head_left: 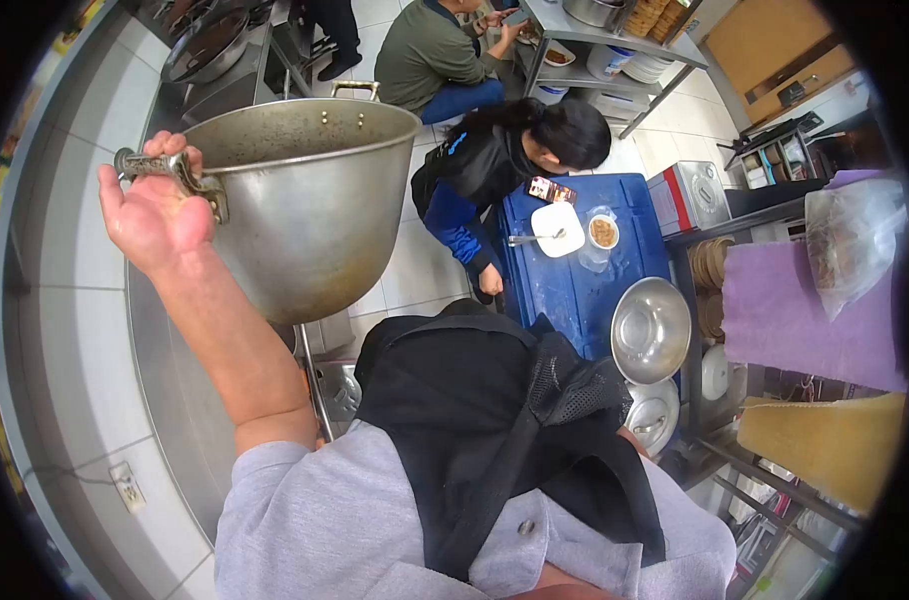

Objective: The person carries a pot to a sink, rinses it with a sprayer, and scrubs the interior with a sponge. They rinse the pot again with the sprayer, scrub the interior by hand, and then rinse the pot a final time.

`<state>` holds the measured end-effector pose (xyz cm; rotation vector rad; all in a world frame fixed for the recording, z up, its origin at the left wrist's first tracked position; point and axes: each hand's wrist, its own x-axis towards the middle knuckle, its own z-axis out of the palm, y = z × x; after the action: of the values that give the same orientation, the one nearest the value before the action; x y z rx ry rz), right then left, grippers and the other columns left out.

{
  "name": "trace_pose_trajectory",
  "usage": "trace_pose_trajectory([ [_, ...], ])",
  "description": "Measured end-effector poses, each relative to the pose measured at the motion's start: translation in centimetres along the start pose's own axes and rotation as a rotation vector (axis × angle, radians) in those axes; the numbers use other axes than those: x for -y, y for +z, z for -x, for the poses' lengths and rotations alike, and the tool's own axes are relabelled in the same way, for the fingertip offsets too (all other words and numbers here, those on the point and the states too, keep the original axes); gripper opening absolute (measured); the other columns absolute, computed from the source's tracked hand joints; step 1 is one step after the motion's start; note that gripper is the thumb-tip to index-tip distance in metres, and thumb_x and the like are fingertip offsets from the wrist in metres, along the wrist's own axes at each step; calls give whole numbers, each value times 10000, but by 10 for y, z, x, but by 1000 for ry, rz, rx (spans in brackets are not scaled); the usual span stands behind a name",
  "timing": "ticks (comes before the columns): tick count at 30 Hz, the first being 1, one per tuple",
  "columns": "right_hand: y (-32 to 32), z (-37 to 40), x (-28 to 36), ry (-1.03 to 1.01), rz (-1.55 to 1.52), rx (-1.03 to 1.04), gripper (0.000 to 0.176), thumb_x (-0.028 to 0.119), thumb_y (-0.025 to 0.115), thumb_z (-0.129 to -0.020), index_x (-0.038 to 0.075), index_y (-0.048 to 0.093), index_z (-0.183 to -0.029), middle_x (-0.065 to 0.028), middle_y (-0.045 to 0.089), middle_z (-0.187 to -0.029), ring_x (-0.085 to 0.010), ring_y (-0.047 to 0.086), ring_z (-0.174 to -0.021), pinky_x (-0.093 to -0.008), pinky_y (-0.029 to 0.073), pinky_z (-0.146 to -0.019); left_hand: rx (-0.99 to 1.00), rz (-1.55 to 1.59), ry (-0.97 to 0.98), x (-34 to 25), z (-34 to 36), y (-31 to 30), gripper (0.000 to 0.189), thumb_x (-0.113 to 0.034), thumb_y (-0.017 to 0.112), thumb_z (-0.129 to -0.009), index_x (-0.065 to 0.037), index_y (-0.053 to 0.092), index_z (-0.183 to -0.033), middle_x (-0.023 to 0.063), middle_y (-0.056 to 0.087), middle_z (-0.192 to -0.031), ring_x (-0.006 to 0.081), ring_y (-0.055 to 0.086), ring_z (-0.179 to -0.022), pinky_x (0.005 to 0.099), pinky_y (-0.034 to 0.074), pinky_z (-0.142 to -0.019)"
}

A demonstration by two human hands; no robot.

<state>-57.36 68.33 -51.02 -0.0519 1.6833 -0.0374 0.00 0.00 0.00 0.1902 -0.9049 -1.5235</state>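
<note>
My left hand (160, 205) is raised at the left with its palm toward me, the fingers hooked round the side handle of a large metal stockpot (305, 220). The pot is worn and stained, and dark marks show on its inner wall. Its second handle (356, 90) is on the far side, with no hand of mine visible on it. What supports the pot's underside cannot be made out. My right hand is out of sight; only a sliver of skin shows beside the black apron (445, 390).
A person in a black and blue jacket (465, 180) leans over a blue chest (545, 285) holding a white plate (558, 230), a cup of food (603, 232) and a phone. Nearby are a metal bowl (652, 330), a pot lid (653, 415) and another person in green (430, 60).
</note>
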Motion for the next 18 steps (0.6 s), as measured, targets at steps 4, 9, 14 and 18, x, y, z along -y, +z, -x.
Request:
trace_pose_trajectory([
  [4, 20, 79, 120, 29, -109, 179, 127, 159, 569, -871, 96, 631, -963, -65, 667, -833, -204, 635, -669, -376, 482, -523, -313, -72, 74, 32, -68, -24, 577, -462, 318, -1012, 91, 439, -1122, 187, 553, -1005, 306, 558, -889, 440, 449, -807],
  [9, 6, 166, 333, -607, 142, -555, 116, 77, 589, -843, 16, 684, -819, -74, 668, -709, -166, 630, -652, -338, 494, -586, -303, 20, 37, 36, -165, -66, 467, -486, 408, -988, -24, 463, -952, 128, 567, -895, 276, 567, -862, 434, 461, -782],
  [14, 77, 312, 574, -911, 254, -781, 101, 28, 556, -873, 19, 653, -846, -46, 631, -724, -134, 570, -624, -277, 454, -563, -349, 64, -48, 31, -246, -125, 491, -560, 478, -942, -70, 472, -930, 74, 546, -822, 257, 563, -792, 396, 446, -718],
  [18, 109, 267, 618, -807, 131, -514, 150, -13, 519, -771, 3, 659, -821, -66, 639, -696, -156, 592, -589, -306, 468, -527, -290, 103, -64, 17, -322, -161, 544, -601, 502, -917, -58, 479, -940, 86, 556, -823, 274, 570, -791, 405, 455, -701],
])
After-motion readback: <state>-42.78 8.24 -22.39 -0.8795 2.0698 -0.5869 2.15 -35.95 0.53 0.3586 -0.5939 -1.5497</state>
